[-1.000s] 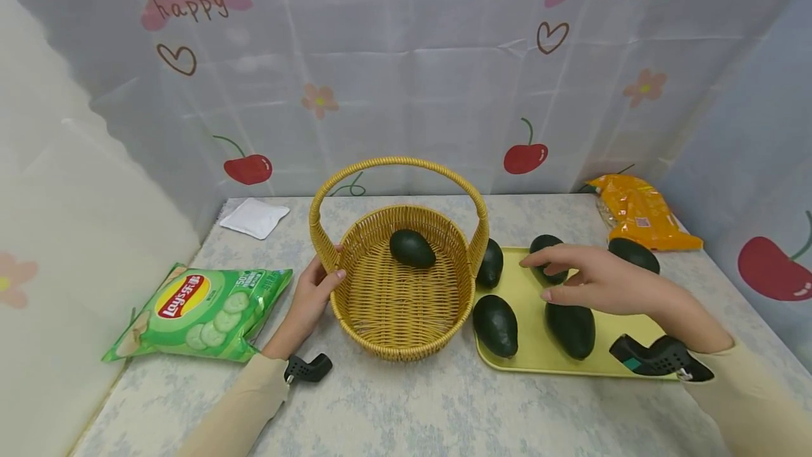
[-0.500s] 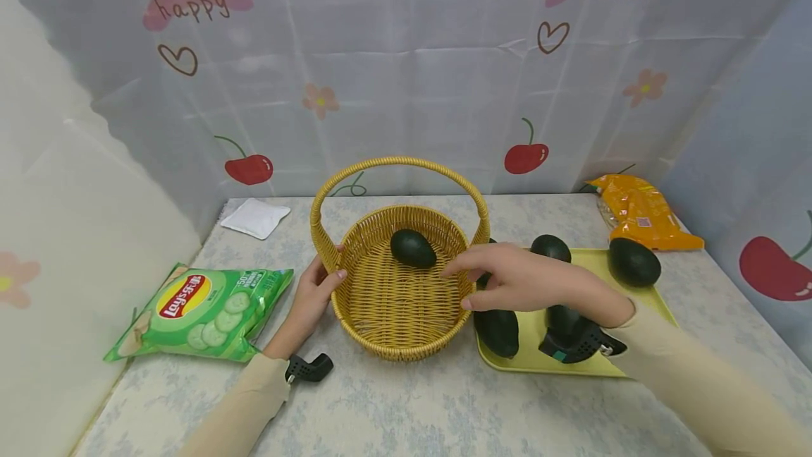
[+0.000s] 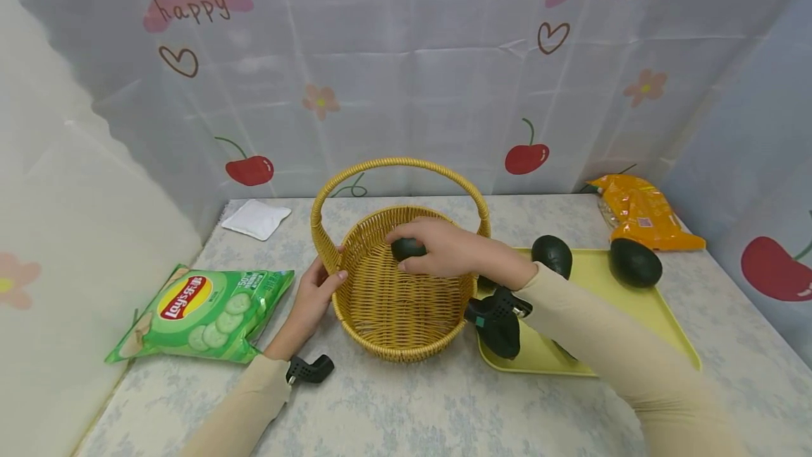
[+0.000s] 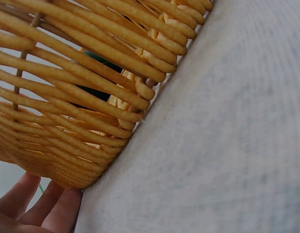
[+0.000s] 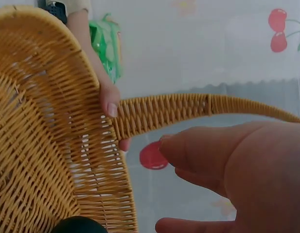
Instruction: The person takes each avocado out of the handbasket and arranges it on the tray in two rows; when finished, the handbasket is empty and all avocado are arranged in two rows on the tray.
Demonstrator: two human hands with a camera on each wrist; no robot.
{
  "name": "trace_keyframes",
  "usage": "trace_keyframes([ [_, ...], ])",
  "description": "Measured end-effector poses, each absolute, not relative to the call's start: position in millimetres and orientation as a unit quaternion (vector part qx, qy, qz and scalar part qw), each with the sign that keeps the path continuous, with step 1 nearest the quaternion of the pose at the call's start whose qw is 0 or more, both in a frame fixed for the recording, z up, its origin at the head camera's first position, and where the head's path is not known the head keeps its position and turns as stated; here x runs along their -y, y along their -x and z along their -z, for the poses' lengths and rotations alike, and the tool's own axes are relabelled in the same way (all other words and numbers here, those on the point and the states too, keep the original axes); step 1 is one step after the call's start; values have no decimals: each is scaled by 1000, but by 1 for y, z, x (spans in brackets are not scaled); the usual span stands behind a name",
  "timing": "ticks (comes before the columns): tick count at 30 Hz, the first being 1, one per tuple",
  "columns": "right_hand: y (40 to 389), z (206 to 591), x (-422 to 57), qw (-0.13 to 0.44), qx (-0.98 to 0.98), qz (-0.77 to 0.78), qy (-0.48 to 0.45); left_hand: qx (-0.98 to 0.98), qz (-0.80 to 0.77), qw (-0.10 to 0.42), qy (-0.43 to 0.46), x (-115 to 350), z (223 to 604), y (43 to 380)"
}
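Observation:
A yellow wicker basket with a tall arched handle stands on the table. My left hand holds its left side by the handle's base, thumb over the rim and fingers outside the wall. Inside the basket lies one dark green avocado, partly covered by my right hand. That hand hovers over the avocado with fingers and thumb apart. In the right wrist view, a gap shows between the fingers and the avocado. The left wrist view catches the left fingertips against the basket's outer weave.
Right of the basket, a yellow tray bears several avocados, some hidden beneath the right arm. An orange packet lies at the back right. On the left are a green chip bag and a white packet.
From above the tray my right hand has swept left, with nothing in it, to the avocado inside the basket. The left hand and basket have stayed put.

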State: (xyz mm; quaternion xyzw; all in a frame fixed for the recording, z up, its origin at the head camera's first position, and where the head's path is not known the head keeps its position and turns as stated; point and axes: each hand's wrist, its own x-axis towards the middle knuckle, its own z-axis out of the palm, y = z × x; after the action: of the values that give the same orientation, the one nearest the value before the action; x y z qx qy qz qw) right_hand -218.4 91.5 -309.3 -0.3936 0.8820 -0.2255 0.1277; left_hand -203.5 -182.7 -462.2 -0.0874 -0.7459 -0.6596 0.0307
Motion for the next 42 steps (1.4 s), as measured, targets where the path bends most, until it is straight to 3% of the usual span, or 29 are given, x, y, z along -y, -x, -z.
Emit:
trace_keyframes([
  [14, 263, 334, -63, 169, -919, 218, 281, 752, 653, 36, 86, 183, 462, 203],
  [42, 274, 365, -53, 200, -932, 173, 248, 747, 658, 34, 86, 183, 462, 203],
])
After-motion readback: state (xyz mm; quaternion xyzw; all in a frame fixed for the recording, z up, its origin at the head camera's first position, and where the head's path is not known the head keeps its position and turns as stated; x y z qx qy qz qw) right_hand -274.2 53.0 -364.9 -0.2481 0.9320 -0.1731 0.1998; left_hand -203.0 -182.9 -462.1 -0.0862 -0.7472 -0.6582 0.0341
